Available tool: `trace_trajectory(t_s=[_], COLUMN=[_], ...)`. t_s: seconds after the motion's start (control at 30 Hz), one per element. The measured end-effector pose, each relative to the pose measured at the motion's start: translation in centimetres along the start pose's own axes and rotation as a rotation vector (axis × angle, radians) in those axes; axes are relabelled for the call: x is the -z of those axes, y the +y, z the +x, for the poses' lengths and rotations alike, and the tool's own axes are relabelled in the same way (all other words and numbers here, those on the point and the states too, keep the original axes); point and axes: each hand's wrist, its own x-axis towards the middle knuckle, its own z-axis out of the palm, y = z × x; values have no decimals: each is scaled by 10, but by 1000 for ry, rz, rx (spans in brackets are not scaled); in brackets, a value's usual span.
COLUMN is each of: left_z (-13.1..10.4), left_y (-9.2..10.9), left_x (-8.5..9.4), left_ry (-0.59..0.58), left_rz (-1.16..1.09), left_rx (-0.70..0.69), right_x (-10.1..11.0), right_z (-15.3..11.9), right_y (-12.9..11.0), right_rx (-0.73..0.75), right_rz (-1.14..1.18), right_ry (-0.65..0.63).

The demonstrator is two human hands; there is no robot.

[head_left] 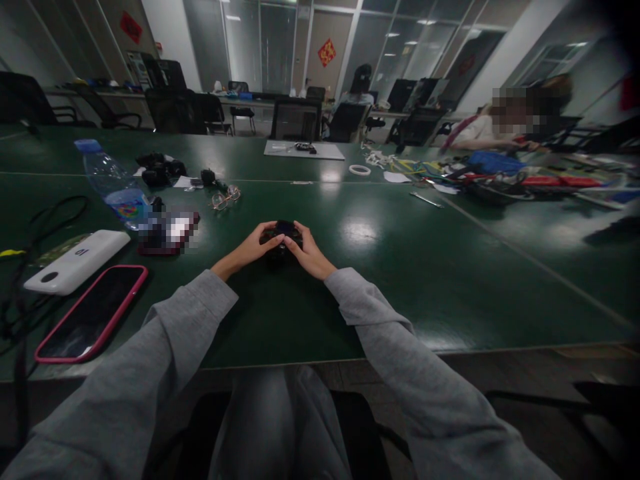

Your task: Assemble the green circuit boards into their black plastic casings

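Both of my hands are wrapped round a small black device (pixel 285 229) above the green table (pixel 400 280). It is dark and partly covered by fingers, so its exact kind cannot be made out; a flat dark panel shows on its upper side. My left hand (pixel 256 245) grips the left side, while my right hand (pixel 309 253) closes on the right side. The two thumbs meet across the near face of the device. Beyond the left hand lie a pair of glasses (pixel 226 198) and a phone in a dark red case (pixel 170 233).
At left are a plastic bottle (pixel 117 187), a white power bank (pixel 77 262), a pink-cased phone (pixel 95 313) and black cables. Farther back lie black gadgets (pixel 160 170), a white board (pixel 275 151) and a tape roll (pixel 359 170). A co-worker (pixel 480 133) sits behind cluttered cables at right.
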Motion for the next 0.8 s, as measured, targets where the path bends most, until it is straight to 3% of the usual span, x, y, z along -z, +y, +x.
trace_trajectory(t_s=[0.13,0.4,0.6,0.8], left_z=[-4,-4,0,-3], left_y=[4,12,10,8], left_x=[0,2,15,16], left_ry=[-69,-102,-23,-13], left_rz=[40,125,125,191], left_rx=[12,-30,-32,-43], right_x=[4,10,12,11], right_z=[3,2,2,0], right_y=[0,-7,-7,-14], right_rx=[-22,72,31,86], right_rz=[25,-234,-224,-149], right_ry=[99,222,267,451])
